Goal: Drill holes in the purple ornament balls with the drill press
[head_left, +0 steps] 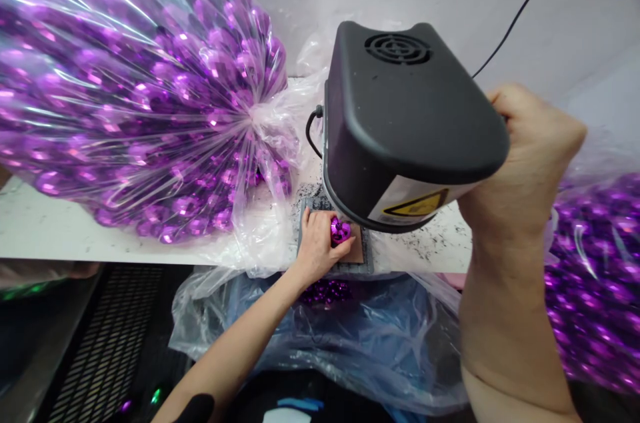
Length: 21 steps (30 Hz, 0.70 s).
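A shiny purple faceted ball (340,231) sits between the thumb and fingers of my left hand (319,239), over a brown pad on the dark base (367,256) of a machine. Above it stands the machine's black housing (410,103), with a round vent on top and a yellow warning label. My right hand (525,136) is raised at the right side of the housing, its fingers curled; what they hold is hidden behind the housing and the wrist.
A big clear bag of purple balls (150,96) fills the left of the white table (65,229). Another purple-filled bag (595,276) is at the right. An open plastic bag (400,329) with purple pieces lies below the table edge. A black cable (525,6) runs up the wall.
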{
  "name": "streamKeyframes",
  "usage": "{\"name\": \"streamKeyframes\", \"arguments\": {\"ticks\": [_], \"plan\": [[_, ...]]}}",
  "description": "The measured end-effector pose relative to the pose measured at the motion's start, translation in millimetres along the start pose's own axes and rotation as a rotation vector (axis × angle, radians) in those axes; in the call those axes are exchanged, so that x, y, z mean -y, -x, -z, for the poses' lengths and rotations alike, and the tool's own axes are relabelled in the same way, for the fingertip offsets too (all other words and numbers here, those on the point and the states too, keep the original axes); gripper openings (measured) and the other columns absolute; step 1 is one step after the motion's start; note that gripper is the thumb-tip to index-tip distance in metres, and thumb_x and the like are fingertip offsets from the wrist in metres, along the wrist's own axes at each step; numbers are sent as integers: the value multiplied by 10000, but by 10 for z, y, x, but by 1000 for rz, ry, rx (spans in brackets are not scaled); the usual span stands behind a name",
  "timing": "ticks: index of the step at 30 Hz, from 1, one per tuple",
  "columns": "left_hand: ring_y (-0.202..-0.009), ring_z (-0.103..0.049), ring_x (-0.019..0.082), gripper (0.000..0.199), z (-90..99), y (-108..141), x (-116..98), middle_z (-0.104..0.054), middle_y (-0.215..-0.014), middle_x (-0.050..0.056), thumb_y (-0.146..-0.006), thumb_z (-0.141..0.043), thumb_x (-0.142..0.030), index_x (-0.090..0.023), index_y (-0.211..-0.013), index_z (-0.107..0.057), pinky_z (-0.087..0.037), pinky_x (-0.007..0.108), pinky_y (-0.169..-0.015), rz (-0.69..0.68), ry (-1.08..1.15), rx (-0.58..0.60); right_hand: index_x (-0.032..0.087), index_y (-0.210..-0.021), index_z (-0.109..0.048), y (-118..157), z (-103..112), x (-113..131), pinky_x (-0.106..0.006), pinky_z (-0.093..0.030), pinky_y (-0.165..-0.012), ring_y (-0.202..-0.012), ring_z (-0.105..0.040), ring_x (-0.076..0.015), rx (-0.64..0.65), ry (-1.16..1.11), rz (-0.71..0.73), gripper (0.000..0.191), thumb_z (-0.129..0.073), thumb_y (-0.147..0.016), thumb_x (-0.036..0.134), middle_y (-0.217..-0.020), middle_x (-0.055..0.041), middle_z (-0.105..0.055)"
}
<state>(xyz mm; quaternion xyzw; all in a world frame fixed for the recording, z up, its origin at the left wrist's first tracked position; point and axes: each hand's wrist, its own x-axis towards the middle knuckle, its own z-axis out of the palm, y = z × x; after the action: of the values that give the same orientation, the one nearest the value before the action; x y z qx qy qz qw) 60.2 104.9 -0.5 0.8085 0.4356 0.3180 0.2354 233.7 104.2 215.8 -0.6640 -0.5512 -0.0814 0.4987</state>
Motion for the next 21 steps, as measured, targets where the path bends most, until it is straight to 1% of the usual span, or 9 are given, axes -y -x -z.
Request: {"name": "streamKeyframes", "arguments": {"ticks": [2,5,8,11,13,16,18,19,21], "plan": [[-1062,-602,266,271,-3,2,1,-660,-1050,81,-853,-659,-363,-202,-1055,-577,-351,542,-1108,-8,8,-11,84,-669,-495,2,-11,-5,-160,-229,-579,-594,-283,38,-22,-2,9,352,-542,-877,365,-598,57,-348],[-1064,-597,259,316,-1,8,-8,-656,-1053,79,-844,-671,-337,-193,-1106,-567,-342,538,-1121,-22,22,-45,84,-697,-519,73,-33,-33,-146,-251,-589,-612,-330,38,-103,-27,82,317,-531,-897,329,-626,49,-405],[-1068,-588,259,314,2,10,-14,-653,-1075,79,-842,-675,-332,-200,-1108,-576,-309,549,-1146,-33,26,-52,90,-721,-531,265,-20,-70,-138,-253,-594,-617,-341,41,-218,41,196,248,-559,-893,267,-638,43,-413],[-1061,-588,259,319,1,9,-10,-650,-1068,74,-843,-673,-346,-210,-1117,-581,-256,568,-1175,-34,34,-46,107,-752,-565,519,47,-102,-150,-243,-588,-601,-332,34,-310,153,280,163,-615,-855,223,-611,41,-353],[-1055,-590,257,322,0,9,-5,-649,-1053,70,-844,-669,-345,-211,-1123,-578,-244,569,-1183,-32,43,-46,110,-738,-583,653,104,-116,-171,-221,-573,-569,-302,23,-304,201,268,168,-623,-845,233,-571,40,-276],[-1056,-590,256,316,-4,11,-1,-647,-1049,70,-847,-662,-334,-214,-1127,-580,-252,567,-1182,-32,51,-44,93,-615,-523,750,157,-121,-206,-171,-554,-526,-230,14,-258,219,224,315,-606,-850,284,-528,38,-186],[-1049,-590,257,316,-9,13,2,-646,-1048,72,-845,-664,-336,-213,-1126,-586,-253,572,-1181,-32,50,-44,88,-546,-464,765,156,-120,-218,-152,-544,-512,-219,12,-255,211,200,413,-585,-862,325,-510,32,-176],[-1046,-591,258,313,-12,15,4,-646,-1047,73,-845,-666,-339,-213,-1122,-590,-252,575,-1182,-32,48,-45,87,-534,-462,769,147,-123,-216,-155,-540,-508,-229,11,-261,215,189,435,-579,-865,344,-501,29,-180],[-1044,-593,259,307,-18,18,6,-647,-1048,73,-844,-668,-342,-218,-1116,-596,-253,577,-1181,-32,45,-46,87,-560,-520,786,124,-137,-202,-186,-536,-510,-284,5,-284,217,172,412,-584,-864,357,-485,25,-210]]}}
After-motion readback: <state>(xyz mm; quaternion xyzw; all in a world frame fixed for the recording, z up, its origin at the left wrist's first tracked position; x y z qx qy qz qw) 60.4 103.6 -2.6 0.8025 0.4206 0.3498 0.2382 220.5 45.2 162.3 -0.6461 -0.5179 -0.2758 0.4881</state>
